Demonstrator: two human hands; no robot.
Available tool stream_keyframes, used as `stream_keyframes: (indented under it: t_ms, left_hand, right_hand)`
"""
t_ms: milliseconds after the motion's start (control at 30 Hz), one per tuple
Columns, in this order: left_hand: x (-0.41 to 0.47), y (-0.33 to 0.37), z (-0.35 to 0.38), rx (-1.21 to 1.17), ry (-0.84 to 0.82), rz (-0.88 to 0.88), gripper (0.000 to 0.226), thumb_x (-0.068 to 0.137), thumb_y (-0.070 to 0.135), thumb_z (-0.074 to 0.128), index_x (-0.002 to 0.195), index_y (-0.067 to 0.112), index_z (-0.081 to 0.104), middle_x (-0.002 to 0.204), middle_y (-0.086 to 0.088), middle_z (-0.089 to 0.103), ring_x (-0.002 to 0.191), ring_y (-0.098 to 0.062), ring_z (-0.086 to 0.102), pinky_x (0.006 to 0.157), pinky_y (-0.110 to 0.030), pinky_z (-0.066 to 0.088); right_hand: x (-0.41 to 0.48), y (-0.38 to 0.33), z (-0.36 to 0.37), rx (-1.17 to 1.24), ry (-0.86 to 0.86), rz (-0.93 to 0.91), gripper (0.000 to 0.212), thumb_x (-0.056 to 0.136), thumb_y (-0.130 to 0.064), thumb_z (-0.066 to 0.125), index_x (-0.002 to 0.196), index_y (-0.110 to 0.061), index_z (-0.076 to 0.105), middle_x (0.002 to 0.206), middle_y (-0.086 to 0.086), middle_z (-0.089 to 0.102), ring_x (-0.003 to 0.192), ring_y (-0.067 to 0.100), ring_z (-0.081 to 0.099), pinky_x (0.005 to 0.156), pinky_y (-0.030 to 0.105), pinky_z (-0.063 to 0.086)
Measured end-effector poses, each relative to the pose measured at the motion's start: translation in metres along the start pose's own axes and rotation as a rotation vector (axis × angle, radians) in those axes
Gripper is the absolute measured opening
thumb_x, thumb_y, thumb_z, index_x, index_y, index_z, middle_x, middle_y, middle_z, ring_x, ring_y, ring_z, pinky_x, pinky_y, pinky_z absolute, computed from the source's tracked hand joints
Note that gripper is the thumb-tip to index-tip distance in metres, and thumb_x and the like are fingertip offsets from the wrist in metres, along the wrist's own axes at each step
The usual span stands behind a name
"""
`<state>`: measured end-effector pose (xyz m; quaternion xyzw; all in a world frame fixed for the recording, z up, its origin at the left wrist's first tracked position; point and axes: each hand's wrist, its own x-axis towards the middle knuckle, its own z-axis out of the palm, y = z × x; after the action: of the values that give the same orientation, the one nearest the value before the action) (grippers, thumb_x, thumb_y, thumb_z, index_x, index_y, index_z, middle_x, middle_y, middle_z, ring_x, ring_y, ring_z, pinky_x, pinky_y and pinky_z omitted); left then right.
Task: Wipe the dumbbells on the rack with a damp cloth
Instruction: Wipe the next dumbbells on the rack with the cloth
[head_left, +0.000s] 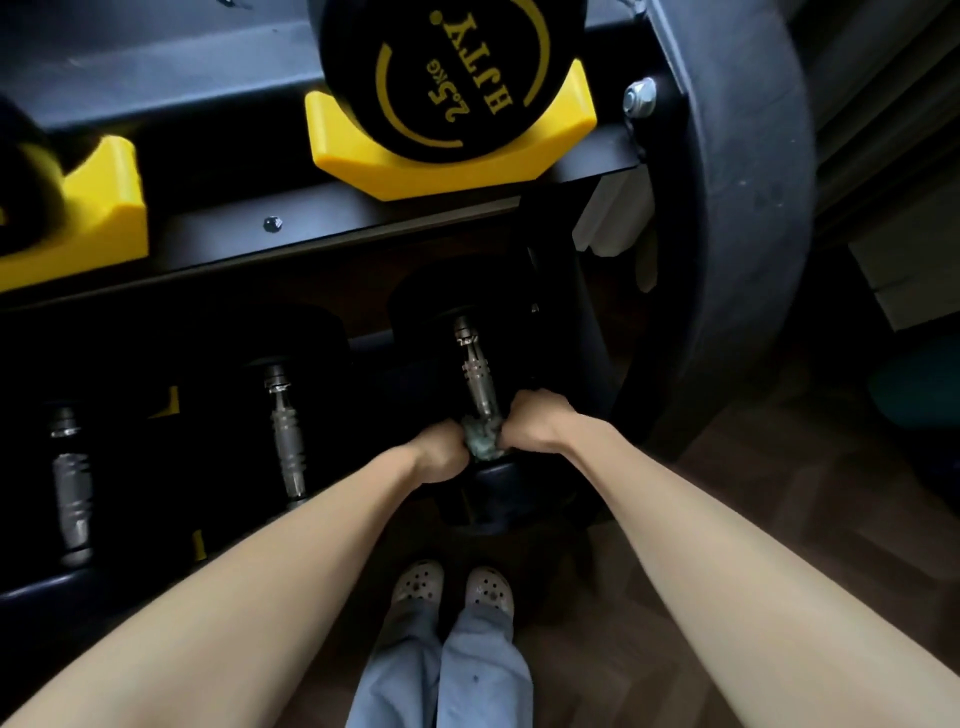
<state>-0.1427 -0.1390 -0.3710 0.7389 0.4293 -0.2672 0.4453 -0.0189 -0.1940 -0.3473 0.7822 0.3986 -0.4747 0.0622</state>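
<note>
Left hand (441, 451): clenched on the cloth (483, 439).
Right hand (530, 421): clenched on the cloth's other side.
Cloth: bunched around the near end of the dumbbell handle (475, 371).
Dumbbell: lower rack (363, 218) tier, far right.

The upper shelf rail (332, 228) overhangs the lower dumbbell handle (475, 369), the neighbouring dumbbell (285, 431) crowds its left, the rack's side frame (727, 234) its right.
</note>
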Motion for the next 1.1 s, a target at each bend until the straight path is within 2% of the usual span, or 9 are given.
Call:
stream_keyframes:
  t_ms: [100, 200, 267, 400, 500, 600, 700, 833, 1100]
  left_hand:
    - [-0.014, 0.004, -0.007, 0.069, -0.025, 0.027, 0.023, 0.093, 0.008, 0.046, 0.108, -0.001, 0.061, 0.112, -0.017, 0.063, 0.098, -0.027, 0.058, 0.069, -0.022, 0.035]
    - [-0.032, 0.005, -0.008, 0.097, 0.013, 0.093, 0.023, 0.095, 0.017, 0.047, 0.103, 0.002, 0.063, 0.103, -0.014, 0.065, 0.099, -0.028, 0.060, 0.068, -0.023, 0.035]
    - [-0.045, 0.000, 0.002, 0.106, 0.090, 0.146, 0.023, 0.096, 0.016, 0.046, 0.105, 0.003, 0.063, 0.103, -0.015, 0.066, 0.099, -0.029, 0.060, 0.071, -0.025, 0.037]
    - [-0.071, -0.006, 0.038, -0.072, 0.338, 0.299, 0.029, 0.095, 0.009, 0.047, 0.121, 0.005, 0.060, 0.124, -0.011, 0.061, 0.118, -0.025, 0.054, 0.090, -0.013, 0.033]
    - [-0.076, -0.010, 0.067, 0.001, 0.451, 0.451, 0.042, 0.093, 0.006, 0.049, 0.135, 0.001, 0.047, 0.142, -0.015, 0.042, 0.136, -0.024, 0.031, 0.114, -0.021, 0.012]
    - [-0.061, -0.017, 0.090, 0.267, 0.506, 0.438, 0.056, 0.082, 0.000, 0.066, 0.134, -0.002, 0.047, 0.139, -0.024, 0.044, 0.131, -0.039, 0.041, 0.111, -0.047, 0.026]
    - [-0.058, -0.011, 0.093, 0.431, 0.473, 0.450, 0.069, 0.061, -0.002, 0.083, 0.125, -0.002, 0.056, 0.128, -0.024, 0.055, 0.116, -0.041, 0.055, 0.095, -0.045, 0.048]
    - [-0.049, 0.010, 0.080, 0.567, 0.470, 0.494, 0.067, 0.047, 0.008, 0.091, 0.110, 0.004, 0.067, 0.111, -0.018, 0.067, 0.097, -0.037, 0.066, 0.079, -0.036, 0.056]
    - [-0.036, 0.057, 0.067, 0.500, 0.316, 0.351, 0.058, 0.095, 0.008, 0.046, 0.147, 0.010, 0.022, 0.151, -0.015, 0.027, 0.134, -0.033, 0.034, 0.108, -0.036, 0.030]
  right_hand:
    - [-0.011, 0.000, 0.000, 0.094, 0.020, 0.008, 0.028, 0.082, -0.025, 0.063, 0.102, -0.006, 0.061, 0.093, 0.009, 0.060, 0.089, 0.026, 0.057, 0.050, 0.022, 0.034]
    - [-0.031, 0.003, 0.000, 0.187, 0.042, -0.029, 0.024, 0.082, -0.021, 0.059, 0.061, -0.015, 0.048, 0.064, 0.000, 0.045, 0.077, 0.021, 0.046, 0.047, 0.022, 0.027]
    - [-0.045, 0.008, 0.006, 0.241, 0.053, -0.084, 0.025, 0.086, -0.020, 0.057, 0.062, -0.013, 0.058, 0.062, 0.000, 0.046, 0.075, 0.018, 0.044, 0.049, 0.021, 0.028]
    - [-0.063, 0.030, 0.039, 0.331, 0.216, -0.274, 0.020, 0.090, -0.013, 0.055, 0.092, -0.001, 0.072, 0.097, 0.004, 0.068, 0.090, 0.018, 0.061, 0.075, 0.024, 0.044]
    - [-0.078, 0.045, 0.071, 0.345, 0.369, -0.359, 0.025, 0.091, -0.004, 0.053, 0.110, -0.004, 0.070, 0.139, -0.003, 0.048, 0.116, 0.009, 0.052, 0.097, 0.004, 0.031]
    - [-0.084, 0.051, 0.092, 0.530, 0.498, -0.258, 0.029, 0.093, 0.000, 0.050, 0.118, -0.002, 0.064, 0.141, 0.000, 0.044, 0.114, 0.010, 0.053, 0.089, -0.005, 0.029]
    - [-0.081, 0.050, 0.091, 0.712, 0.542, -0.122, 0.029, 0.094, -0.002, 0.046, 0.116, -0.005, 0.066, 0.115, 0.007, 0.066, 0.098, 0.016, 0.064, 0.079, 0.004, 0.043]
    - [-0.067, 0.058, 0.074, 0.764, 0.513, 0.093, 0.037, 0.092, -0.002, 0.046, 0.060, -0.009, 0.061, 0.060, 0.002, 0.055, 0.054, 0.009, 0.046, 0.042, 0.013, 0.031]
    - [-0.045, 0.072, 0.062, 0.786, 0.405, 0.317, 0.037, 0.089, 0.002, 0.037, 0.057, -0.013, 0.049, 0.069, 0.008, 0.052, 0.061, 0.017, 0.045, 0.047, 0.027, 0.031]
